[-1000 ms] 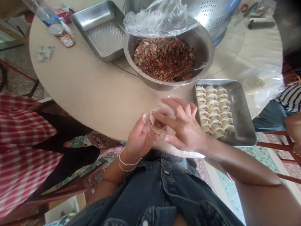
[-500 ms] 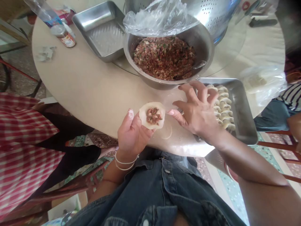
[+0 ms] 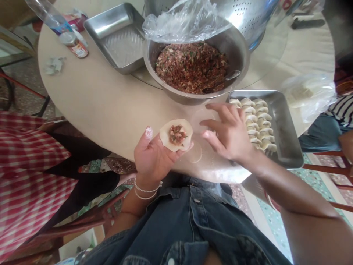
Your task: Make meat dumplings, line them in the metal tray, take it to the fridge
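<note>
My left hand (image 3: pixel 152 156) cups a round dumpling wrapper (image 3: pixel 176 134) with a lump of minced filling in its middle, held flat over the table's near edge. My right hand (image 3: pixel 228 131) hovers to the right of it with fingers spread and nothing in them, over the near-left corner of a steel tray (image 3: pixel 286 136) of folded dumplings (image 3: pixel 257 121). A loose wrapper (image 3: pixel 196 155) lies on clear plastic just below the hands. Behind them stands a big steel bowl of minced filling (image 3: pixel 193 68) with a spoon resting in it.
An empty steel tray (image 3: pixel 116 36), a colander (image 3: pixel 248 14) and a clear plastic bag (image 3: pixel 184 20) sit at the back of the round table (image 3: pixel 96 99). A bottle and small jar (image 3: pixel 73 42) stand far left. Another person in stripes (image 3: pixel 340 114) sits at the right; red-checked cloth (image 3: pixel 24 165) lies left.
My right hand lifted off the wrapper, swung right over the dumpling tray, and has drifted slightly back toward the wrapper. My left hand opened the filled wrapper flat and shifted a little left.
</note>
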`<state>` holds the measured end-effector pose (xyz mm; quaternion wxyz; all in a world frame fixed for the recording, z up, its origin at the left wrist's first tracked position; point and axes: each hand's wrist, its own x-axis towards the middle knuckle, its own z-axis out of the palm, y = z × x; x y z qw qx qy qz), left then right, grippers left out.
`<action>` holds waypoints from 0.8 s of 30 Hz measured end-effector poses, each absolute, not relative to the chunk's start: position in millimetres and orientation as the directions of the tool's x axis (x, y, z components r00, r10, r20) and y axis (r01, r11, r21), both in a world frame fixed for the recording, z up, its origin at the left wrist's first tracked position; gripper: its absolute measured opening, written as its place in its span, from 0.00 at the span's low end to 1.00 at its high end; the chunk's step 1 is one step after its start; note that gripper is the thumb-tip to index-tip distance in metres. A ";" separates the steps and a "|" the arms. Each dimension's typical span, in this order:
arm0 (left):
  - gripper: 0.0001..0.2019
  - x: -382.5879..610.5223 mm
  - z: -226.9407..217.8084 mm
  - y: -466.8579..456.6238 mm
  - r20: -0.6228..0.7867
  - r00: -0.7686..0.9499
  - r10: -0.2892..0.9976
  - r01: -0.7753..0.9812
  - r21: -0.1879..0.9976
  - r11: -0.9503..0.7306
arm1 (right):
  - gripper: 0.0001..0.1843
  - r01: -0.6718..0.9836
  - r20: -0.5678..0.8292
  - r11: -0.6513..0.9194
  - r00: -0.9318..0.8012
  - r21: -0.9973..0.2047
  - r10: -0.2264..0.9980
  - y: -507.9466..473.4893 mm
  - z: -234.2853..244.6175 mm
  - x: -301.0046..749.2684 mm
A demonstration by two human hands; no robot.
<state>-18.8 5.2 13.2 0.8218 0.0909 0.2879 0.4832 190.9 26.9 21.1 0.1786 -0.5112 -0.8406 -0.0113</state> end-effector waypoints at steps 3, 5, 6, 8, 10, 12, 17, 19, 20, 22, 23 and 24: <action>0.30 -12.9 15.4 3.1 -0.371 0.413 0.832 -0.728 0.415 0.546 | 0.31 0.767 0.455 0.626 -0.511 -0.143 0.729 4.4 32.2 180.1; 0.29 -7.6 17.1 1.2 -0.374 0.444 0.814 -0.707 0.412 0.575 | 0.33 0.713 0.438 0.695 -0.600 -0.087 0.670 -5.4 30.7 169.9; 0.29 -5.4 17.8 0.3 -0.376 0.460 0.805 -0.696 0.411 0.589 | 0.35 0.702 0.420 0.709 -0.626 -0.064 0.657 -8.1 27.7 165.3; 0.29 -2.6 18.2 -0.8 -0.372 0.473 0.799 -0.690 0.407 0.598 | 0.35 0.696 0.439 0.718 -0.636 -0.031 0.635 -10.4 20.3 159.2; 0.29 -2.1 17.6 -1.1 -0.358 0.456 0.815 -0.711 0.403 0.576 | 0.31 0.682 0.503 0.732 -0.627 -0.015 0.595 -10.9 14.6 158.7; 0.29 -3.0 16.5 -0.6 -0.342 0.435 0.833 -0.733 0.403 0.548 | 0.27 0.661 0.542 0.750 -0.627 -0.009 0.559 -11.4 12.4 162.7; 0.29 -3.6 15.8 0.0 -0.333 0.463 0.822 -0.725 0.391 0.567 | 0.27 0.656 0.597 0.754 -0.594 -0.028 0.539 -12.8 12.8 174.1; 0.29 -3.3 16.2 -0.2 -0.329 0.484 0.811 -0.715 0.385 0.583 | 0.25 0.634 0.590 0.772 -0.614 -0.028 0.525 -13.2 11.4 177.5; 0.29 -3.5 16.3 -0.3 -0.329 0.488 0.808 -0.713 0.384 0.587 | 0.24 0.629 0.596 0.777 -0.612 -0.033 0.520 -13.5 10.4 179.7; 0.29 -4.3 16.1 -0.3 -0.338 0.483 0.808 -0.713 0.383 0.587 | 0.23 0.629 0.636 0.776 -0.577 -0.053 0.511 -14.0 8.2 184.9; 0.29 -4.9 15.8 -0.3 -0.343 0.480 0.807 -0.714 0.383 0.587 | 0.22 0.631 0.654 0.773 -0.559 -0.063 0.510 -14.1 7.0 187.7; 0.29 -5.3 15.5 -0.3 -0.344 0.480 0.807 -0.714 0.381 0.588 | 0.20 0.632 0.668 0.772 -0.545 -0.069 0.507 -14.0 5.8 190.3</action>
